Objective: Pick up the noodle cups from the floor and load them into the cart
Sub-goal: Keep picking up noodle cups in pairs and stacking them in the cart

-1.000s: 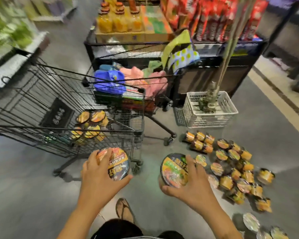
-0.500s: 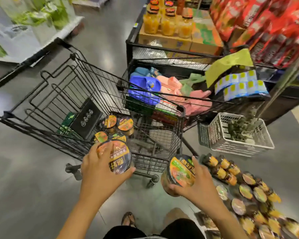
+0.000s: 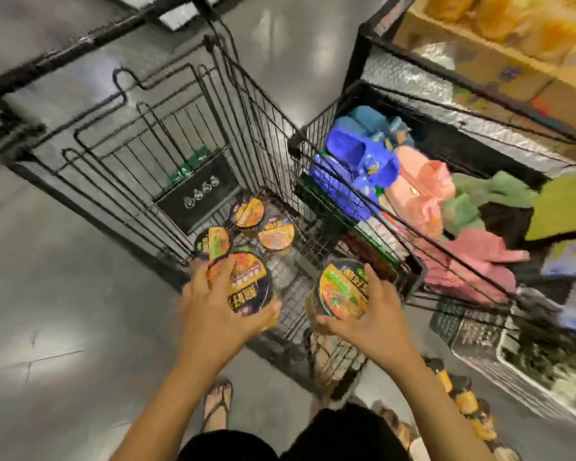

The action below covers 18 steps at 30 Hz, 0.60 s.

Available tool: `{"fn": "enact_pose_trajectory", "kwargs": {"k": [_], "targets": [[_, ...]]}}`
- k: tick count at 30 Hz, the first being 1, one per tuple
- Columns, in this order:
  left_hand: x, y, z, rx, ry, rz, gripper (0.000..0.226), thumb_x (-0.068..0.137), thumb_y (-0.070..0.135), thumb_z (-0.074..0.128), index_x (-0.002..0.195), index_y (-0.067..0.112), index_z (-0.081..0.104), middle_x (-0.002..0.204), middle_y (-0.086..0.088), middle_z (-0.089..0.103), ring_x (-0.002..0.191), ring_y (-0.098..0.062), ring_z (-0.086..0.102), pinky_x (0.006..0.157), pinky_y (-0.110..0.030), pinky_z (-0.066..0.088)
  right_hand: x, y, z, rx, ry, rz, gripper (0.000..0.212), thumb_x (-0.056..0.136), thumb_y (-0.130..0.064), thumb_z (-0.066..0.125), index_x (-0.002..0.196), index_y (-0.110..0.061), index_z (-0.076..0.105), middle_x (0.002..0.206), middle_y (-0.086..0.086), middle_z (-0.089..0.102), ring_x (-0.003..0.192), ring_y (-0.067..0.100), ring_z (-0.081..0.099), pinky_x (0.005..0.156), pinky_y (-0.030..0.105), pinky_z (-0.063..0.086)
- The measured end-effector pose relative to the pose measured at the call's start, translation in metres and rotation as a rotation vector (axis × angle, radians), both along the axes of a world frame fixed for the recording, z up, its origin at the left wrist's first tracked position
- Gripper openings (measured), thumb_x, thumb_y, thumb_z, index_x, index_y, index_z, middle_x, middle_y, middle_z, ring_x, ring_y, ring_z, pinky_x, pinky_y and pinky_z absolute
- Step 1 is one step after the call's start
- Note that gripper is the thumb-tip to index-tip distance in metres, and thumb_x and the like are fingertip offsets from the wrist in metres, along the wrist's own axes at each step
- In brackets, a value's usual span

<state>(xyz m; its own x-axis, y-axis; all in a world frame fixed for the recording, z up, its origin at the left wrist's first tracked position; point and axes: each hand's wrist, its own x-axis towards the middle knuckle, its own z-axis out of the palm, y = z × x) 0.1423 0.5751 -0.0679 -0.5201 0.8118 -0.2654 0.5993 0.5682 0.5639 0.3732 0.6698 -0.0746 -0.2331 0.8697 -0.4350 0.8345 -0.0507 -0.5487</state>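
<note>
the left hand (image 3: 213, 311) grasps a round noodle cup with a black and orange foil lid (image 3: 250, 284): its fingers curl over the lid's left edge and the thumb hooks the near rim. the right hand (image 3: 376, 314) grasps a second round noodle cup with a green and orange lid (image 3: 341, 291), with its fingers over the right edge and the thumb at the near rim. both cups are held tilted above the near corner of the black wire shopping cart (image 3: 197, 197).

just beyond the left fingertips, three more orange-lidded noodle cups (image 3: 276, 234) lie on the cart's mesh bottom. the nearest sits right at the fingertips.

past the right fingers, to their right, a second black wire cart (image 3: 295, 148) holds blue foam slippers (image 3: 363, 154) and pink slippers (image 3: 423, 191).

below the right wrist, blurred yellow noodle cups (image 3: 466, 400) lie on the grey floor (image 3: 64, 261). a sandalled foot (image 3: 217, 404) stands beneath the left forearm.
</note>
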Motion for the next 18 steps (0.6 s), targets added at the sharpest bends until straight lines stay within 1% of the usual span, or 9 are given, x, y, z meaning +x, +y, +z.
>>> {"fn": "enact_pose_trajectory", "kwargs": {"k": [2, 4, 6, 8, 10, 12, 15, 17, 18], "targets": [[0.021, 0.021, -0.016, -0.043, -0.025, 0.053, 0.113, 0.051, 0.091, 0.052, 0.148, 0.036, 0.028, 0.155, -0.003, 0.017, 0.139, -0.03, 0.019, 0.113, -0.05, 0.026, 0.001, 0.033, -0.009, 0.006, -0.006, 0.063, 0.131, 0.054, -0.068, 0.08, 0.154, -0.023, 0.008, 0.136, 0.01, 0.033, 0.133, 0.029, 0.03, 0.108, 0.036, 0.029], [0.039, 0.038, -0.036, -0.12, -0.001, 0.074, 0.111, 0.057, 0.09, 0.054, 0.148, 0.032, 0.026, 0.156, -0.009, 0.016, 0.14, -0.034, 0.018, 0.114, -0.051, 0.024, 0.002, 0.062, -0.023, 0.003, -0.039, 0.129, 0.134, 0.049, -0.072, 0.078, 0.153, -0.019, 0.012, 0.133, 0.011, 0.036, 0.13, 0.03, 0.033, 0.108, 0.036, 0.029], [0.052, 0.05, -0.059, -0.198, -0.003, 0.128, 0.109, 0.062, 0.085, 0.057, 0.15, 0.03, 0.023, 0.158, -0.011, 0.011, 0.142, -0.035, 0.014, 0.116, -0.049, 0.022, 0.001, 0.086, -0.042, -0.009, -0.089, 0.215, 0.135, 0.048, -0.074, 0.077, 0.153, -0.018, 0.013, 0.134, 0.013, 0.036, 0.13, 0.032, 0.033, 0.108, 0.038, 0.03], [0.062, 0.056, -0.087, -0.23, -0.037, 0.204, 0.109, 0.063, 0.083, 0.058, 0.15, 0.03, 0.02, 0.158, -0.01, 0.008, 0.143, -0.035, 0.012, 0.116, -0.049, 0.023, -0.005, 0.103, -0.067, -0.039, -0.123, 0.285, 0.133, 0.053, -0.07, 0.078, 0.154, -0.017, 0.011, 0.135, 0.015, 0.034, 0.129, 0.034, 0.033, 0.106, 0.041, 0.033], [0.072, 0.058, -0.119, -0.241, -0.064, 0.292, 0.111, 0.06, 0.084, 0.06, 0.149, 0.031, 0.019, 0.157, -0.009, 0.008, 0.142, -0.035, 0.011, 0.114, -0.051, 0.026, -0.012, 0.116, -0.097, -0.056, -0.152, 0.345, 0.134, 0.051, -0.074, 0.075, 0.154, -0.014, 0.011, 0.135, 0.019, 0.034, 0.128, 0.037, 0.034, 0.104, 0.042, 0.034], [0.081, 0.062, -0.148, -0.248, -0.076, 0.374, 0.112, 0.059, 0.083, 0.062, 0.149, 0.031, 0.018, 0.156, -0.009, 0.008, 0.141, -0.034, 0.01, 0.114, -0.052, 0.026, -0.019, 0.125, -0.128, -0.058, -0.198, 0.411, 0.137, 0.05, -0.077, 0.072, 0.154, -0.011, 0.011, 0.136, 0.022, 0.033, 0.128, 0.038, 0.033, 0.104, 0.04, 0.034], [0.093, 0.071, -0.189, -0.366, -0.104, 0.444, 0.116, 0.061, 0.079, 0.065, 0.152, 0.03, 0.013, 0.157, -0.013, 0.002, 0.142, -0.037, 0.006, 0.115, -0.05, 0.023, -0.029, 0.136, -0.172, -0.077, -0.244, 0.49, 0.135, 0.054, -0.071, 0.077, 0.154, -0.012, 0.008, 0.139, 0.022, 0.03, 0.129, 0.037, 0.031, 0.103, 0.038, 0.034], [0.099, 0.075, -0.215, -0.351, -0.084, 0.497, 0.119, 0.056, 0.078, 0.068, 0.152, 0.024, 0.024, 0.155, -0.023, 0.014, 0.138, -0.044, 0.017, 0.111, -0.054, 0.026, -0.036, 0.143, -0.201, -0.072, -0.246, 0.526, 0.135, 0.054, -0.07, 0.078, 0.154, -0.012, 0.008, 0.139, 0.023, 0.03, 0.129, 0.038, 0.032, 0.103, 0.039, 0.035], [0.102, 0.076, -0.229, -0.334, -0.064, 0.508, 0.119, 0.053, 0.08, 0.066, 0.15, 0.021, 0.03, 0.152, -0.027, 0.021, 0.135, -0.047, 0.024, 0.108, -0.056, 0.029, -0.039, 0.147, -0.214, -0.07, -0.249, 0.544, 0.134, 0.054, -0.07, 0.078, 0.153, -0.012, 0.01, 0.14, 0.023, 0.03, 0.129, 0.038, 0.032, 0.104, 0.041, 0.035]]}}
